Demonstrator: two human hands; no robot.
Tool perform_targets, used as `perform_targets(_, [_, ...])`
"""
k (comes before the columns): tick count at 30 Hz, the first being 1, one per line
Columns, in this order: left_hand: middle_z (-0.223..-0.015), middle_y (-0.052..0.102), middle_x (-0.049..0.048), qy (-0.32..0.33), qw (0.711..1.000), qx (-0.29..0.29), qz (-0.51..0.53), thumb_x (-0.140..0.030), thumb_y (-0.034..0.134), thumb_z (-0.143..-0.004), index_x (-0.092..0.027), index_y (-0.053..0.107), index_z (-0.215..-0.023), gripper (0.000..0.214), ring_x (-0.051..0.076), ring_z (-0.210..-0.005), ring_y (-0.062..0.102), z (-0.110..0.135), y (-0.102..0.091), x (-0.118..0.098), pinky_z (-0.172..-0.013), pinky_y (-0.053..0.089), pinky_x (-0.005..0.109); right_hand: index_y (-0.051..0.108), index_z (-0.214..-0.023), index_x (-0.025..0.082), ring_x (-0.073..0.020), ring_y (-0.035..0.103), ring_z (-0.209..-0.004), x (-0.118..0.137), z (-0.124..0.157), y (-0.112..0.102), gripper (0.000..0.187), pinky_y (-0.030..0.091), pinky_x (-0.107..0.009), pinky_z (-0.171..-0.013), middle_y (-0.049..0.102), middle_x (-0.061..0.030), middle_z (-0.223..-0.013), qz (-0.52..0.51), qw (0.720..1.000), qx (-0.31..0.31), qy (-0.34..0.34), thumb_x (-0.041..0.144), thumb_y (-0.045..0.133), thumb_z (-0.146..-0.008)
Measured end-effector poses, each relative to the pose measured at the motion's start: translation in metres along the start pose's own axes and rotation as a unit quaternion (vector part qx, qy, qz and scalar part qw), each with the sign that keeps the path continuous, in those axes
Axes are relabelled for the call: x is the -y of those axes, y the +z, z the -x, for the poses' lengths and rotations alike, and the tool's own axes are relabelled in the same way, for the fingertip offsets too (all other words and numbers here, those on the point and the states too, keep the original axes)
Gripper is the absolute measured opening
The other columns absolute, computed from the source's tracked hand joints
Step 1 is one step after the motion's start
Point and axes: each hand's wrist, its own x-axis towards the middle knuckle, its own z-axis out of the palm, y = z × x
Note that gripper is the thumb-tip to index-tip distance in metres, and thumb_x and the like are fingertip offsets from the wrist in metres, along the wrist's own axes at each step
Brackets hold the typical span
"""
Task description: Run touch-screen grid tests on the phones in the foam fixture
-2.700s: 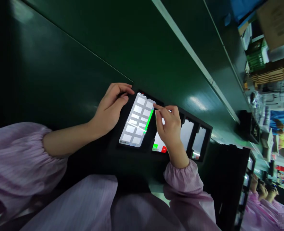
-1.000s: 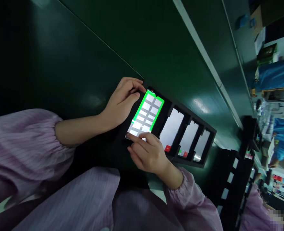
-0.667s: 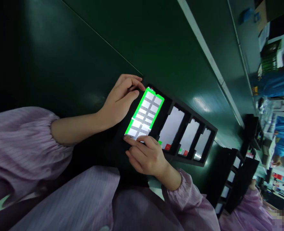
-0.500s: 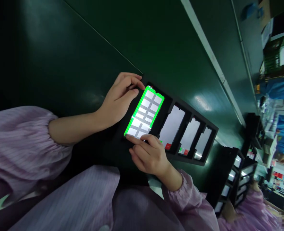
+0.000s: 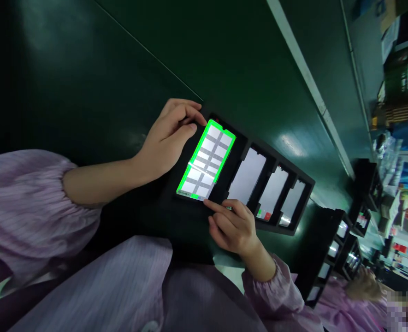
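A lit phone screen (image 5: 209, 159), with a green border and a white and grey block pattern, lies in the leftmost slot of a long black tray (image 5: 276, 159). My left hand (image 5: 171, 138) is beside the tray's left end, fingers bent loosely and apart, with the index fingertip at the screen's upper left corner. Nothing shows in its grasp. Over the tray's near edge, my right hand (image 5: 234, 226) points its index finger at the screen's lower right corner; its other fingers are partly curled and hold nothing. Three pale grey screens, one of them (image 5: 248, 175) nearest the lit one, fill the other slots.
The tray rests on a dark green work surface (image 5: 224, 55) crossed by a pale metal strip (image 5: 300, 69). To the right stand more black trays (image 5: 324, 258) with screens. Another person's pink sleeve (image 5: 345, 304) is at the lower right, near boxes and blue cloth.
My right index finger has moved right along the screen's lower edge, from its left corner to its right corner. A thin white line now crosses the pattern. My left hand has stayed nearly still.
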Motion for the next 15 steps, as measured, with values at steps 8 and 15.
perform_targets(8, [-0.124,0.066,0.0001,-0.008,1.0,-0.001,0.016,-0.018,0.057,-0.087,-0.027,0.073,-0.089,0.018,0.017,-0.127,0.056,0.0,0.001,0.0,-0.108,0.051,0.034,0.059,-0.072,0.023,-0.0182,0.06,-0.082,0.0,0.0,0.001,0.029,0.057,-0.03,-0.067,0.084,0.0001,-0.098,-0.009,1.0,-0.007,0.014,0.014,0.058,-0.099])
perform_targets(15, [-0.125,0.064,0.0001,-0.026,1.0,0.005,0.006,-0.012,0.056,-0.089,-0.023,0.073,-0.092,0.02,0.013,-0.127,0.054,0.0,0.0,-0.004,-0.108,0.049,0.028,0.056,-0.078,0.024,-0.019,0.06,-0.081,-0.007,-0.011,0.006,0.025,0.054,-0.032,-0.064,0.084,-0.0033,-0.105,0.0,0.997,-0.029,0.077,0.01,0.058,-0.099])
